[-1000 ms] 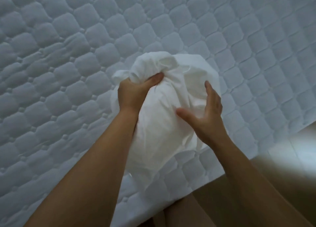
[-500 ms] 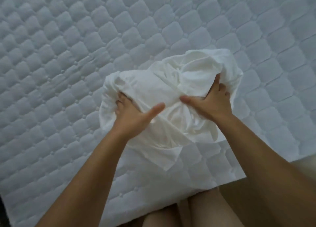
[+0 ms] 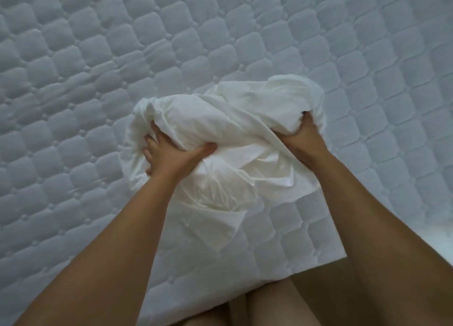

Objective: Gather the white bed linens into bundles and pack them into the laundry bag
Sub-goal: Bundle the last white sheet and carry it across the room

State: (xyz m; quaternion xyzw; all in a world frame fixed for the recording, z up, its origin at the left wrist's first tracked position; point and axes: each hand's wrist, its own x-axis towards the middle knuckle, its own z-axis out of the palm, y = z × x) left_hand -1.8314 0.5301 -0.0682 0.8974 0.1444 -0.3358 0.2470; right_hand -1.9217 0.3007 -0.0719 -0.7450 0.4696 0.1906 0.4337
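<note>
Head view: left hand (image 3: 169, 156) clutches the bunched sheet (image 3: 232, 119) at its nine o'clock side, right hand (image 3: 304, 141) at three, over the mattress (image 3: 98, 80) near six o'clock. Bundle seems nearly formed; bagging remains, bag unseen.

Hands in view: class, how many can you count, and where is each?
2. The left hand grips the white linen bundle at its left end; the right hand grips its right end, above the quilted mattress. Fingertips are partly buried in cloth.
</note>
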